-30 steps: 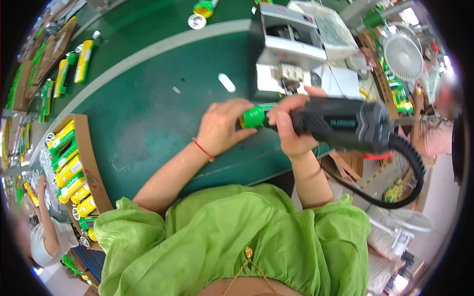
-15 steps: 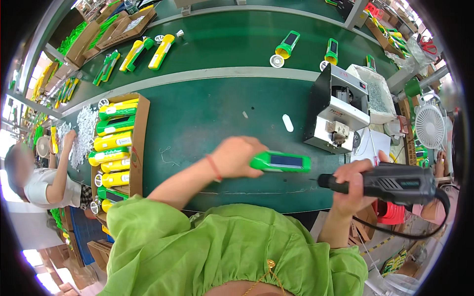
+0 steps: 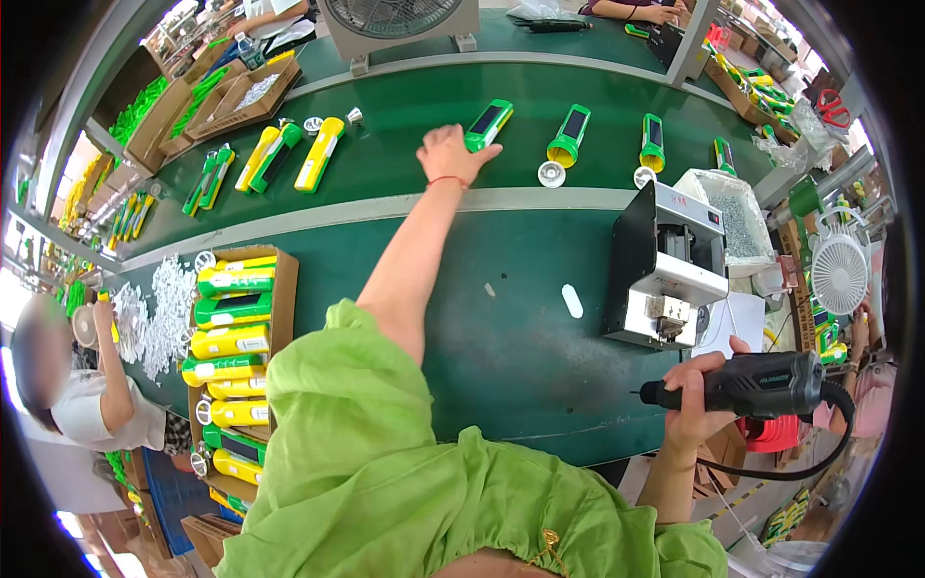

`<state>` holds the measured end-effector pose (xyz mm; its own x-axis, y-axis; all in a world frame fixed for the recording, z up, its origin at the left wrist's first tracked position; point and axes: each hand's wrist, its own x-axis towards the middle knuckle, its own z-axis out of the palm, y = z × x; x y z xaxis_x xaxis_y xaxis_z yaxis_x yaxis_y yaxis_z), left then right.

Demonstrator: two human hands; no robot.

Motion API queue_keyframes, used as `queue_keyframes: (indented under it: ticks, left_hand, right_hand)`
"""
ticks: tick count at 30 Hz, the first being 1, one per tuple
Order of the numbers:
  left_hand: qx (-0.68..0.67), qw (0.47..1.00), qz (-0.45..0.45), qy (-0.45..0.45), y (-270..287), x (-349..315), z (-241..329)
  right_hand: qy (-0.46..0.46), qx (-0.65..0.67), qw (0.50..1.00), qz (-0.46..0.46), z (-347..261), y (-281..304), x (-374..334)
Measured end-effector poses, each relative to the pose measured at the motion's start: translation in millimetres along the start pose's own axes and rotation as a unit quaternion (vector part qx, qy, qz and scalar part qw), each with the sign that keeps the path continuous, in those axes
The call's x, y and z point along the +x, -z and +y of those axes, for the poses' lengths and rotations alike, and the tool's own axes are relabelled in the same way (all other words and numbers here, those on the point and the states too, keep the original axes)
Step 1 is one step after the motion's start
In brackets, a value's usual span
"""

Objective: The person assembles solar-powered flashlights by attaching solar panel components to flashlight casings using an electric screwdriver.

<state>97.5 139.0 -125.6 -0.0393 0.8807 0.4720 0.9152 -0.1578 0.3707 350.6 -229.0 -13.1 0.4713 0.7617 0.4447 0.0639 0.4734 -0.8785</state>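
Green tabletop (image 3: 540, 252) fills the middle of the head view, bounded on its far side by a curved grey rail (image 3: 520, 199) with another green strip (image 3: 400, 116) beyond it. Over that strip I reach out with my left grip (image 3: 448, 159), its fingers spread apart, the thumb at the lower end of a green-and-yellow lamp (image 3: 489, 125) that lies tilted there; whether skin and casing touch, I cannot tell. To its right on the same strip lie two more lamps with dark panels (image 3: 576, 123), each with a round silvery piece (image 3: 551, 174) at its near end; to its left are several yellow and green ones (image 3: 320, 154). My right grip (image 3: 696, 390) is closed around a black power tool (image 3: 782, 383), held level near the tabletop's right edge, its thin bit pointing left and its thick cord (image 3: 840, 433) curving down behind. Just beyond stands a black-and-silver machine (image 3: 665, 265), next to a white tub (image 3: 696, 193) of small pieces. Well left of the tool lies a white oval piece (image 3: 572, 301). By my left upper arm, a cardboard box (image 3: 284, 303) holds a column of green and yellow lamps (image 3: 231, 341); past it are scattered white bits (image 3: 164, 313) and a co-worker in a white top (image 3: 92, 416).
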Motion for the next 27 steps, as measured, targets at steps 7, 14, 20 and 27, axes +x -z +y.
queue_keyframes:
  ticks: [7, 14, 20, 27]
  left_hand:
    - [0.142, 0.913, 0.096, 0.369, 79.5, 0.4, -172.6]
    - [0.085, 0.965, 0.22, 0.116, 97.3, -24.4, -205.9]
    - [0.01, 0.943, 0.311, -0.115, 203.6, -96.5, -76.6]
    - [-0.159, 0.924, -0.219, -0.271, 180.9, -189.0, 94.8]
  right_hand:
    - [0.005, -0.036, 0.999, 0.024, 8.8, 23.7, 3.8]
    - [0.022, -0.004, 0.999, 0.03, 16.1, 18.5, 13.4]
    - [0.061, -0.032, 0.997, 0.044, 3.7, 37.9, 32.5]
    - [0.16, -0.025, 0.987, 0.01, 19.3, 42.0, 69.7]
